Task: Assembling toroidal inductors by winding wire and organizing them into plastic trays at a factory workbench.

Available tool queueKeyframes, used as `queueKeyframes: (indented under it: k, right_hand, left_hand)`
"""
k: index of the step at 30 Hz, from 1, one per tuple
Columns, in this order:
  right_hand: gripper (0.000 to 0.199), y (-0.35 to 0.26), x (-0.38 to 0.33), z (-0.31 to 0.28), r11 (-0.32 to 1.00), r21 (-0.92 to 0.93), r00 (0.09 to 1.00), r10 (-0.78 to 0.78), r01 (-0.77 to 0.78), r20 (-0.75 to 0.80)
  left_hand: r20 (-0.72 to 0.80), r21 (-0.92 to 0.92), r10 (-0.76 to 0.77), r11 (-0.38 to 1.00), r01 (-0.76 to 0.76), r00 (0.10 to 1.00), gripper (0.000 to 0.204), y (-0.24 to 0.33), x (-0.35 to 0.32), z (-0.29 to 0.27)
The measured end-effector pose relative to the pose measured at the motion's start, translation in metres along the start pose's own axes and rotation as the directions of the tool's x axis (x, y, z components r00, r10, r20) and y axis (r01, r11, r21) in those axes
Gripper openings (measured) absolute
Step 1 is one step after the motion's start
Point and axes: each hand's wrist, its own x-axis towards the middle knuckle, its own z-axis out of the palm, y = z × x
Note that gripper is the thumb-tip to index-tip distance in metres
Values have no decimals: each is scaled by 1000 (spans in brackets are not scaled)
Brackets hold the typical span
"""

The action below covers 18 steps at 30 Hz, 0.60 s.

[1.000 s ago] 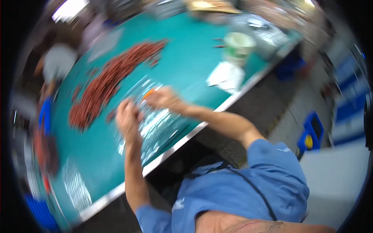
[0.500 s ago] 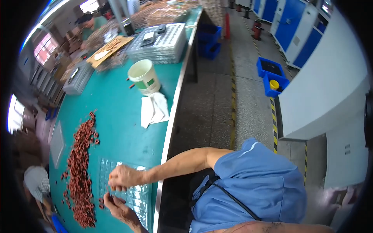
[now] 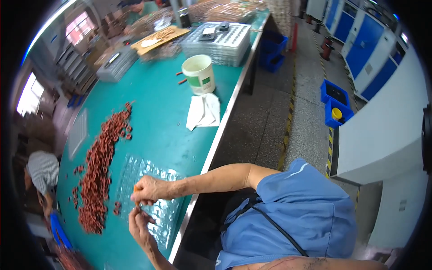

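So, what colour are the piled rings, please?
The piled rings are reddish-brown, clearest in the head view.

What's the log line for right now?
right hand: gripping orange object; left hand: close by; rings: heaped on table; tray: under right hand

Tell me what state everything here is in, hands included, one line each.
Right hand: closed around orange item
Left hand: fingers curled, grip unclear
Orange item: mostly hidden
Clear tray: lying flat, partly covered by hands
Reddish-brown rings: loose, mostly heaped
Bucket: upright, open-topped
White cloth: crumpled
Tray stack: piled up
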Motion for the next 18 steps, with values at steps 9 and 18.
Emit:
queueKeyframes:
  k: [9, 18]
  right_hand:
    - [25, -7, -29, 11, 995, -15, 993, -93, 95, 75]
    - [23, -9, -42, 3, 988, 56, 989, -148, 147, 7]
  left_hand:
    - [-10, -128, 3, 992, -4, 1000, 30, 4, -6, 10]
    - [0, -161, 98, 982, -97, 995, 26, 6, -15, 36]
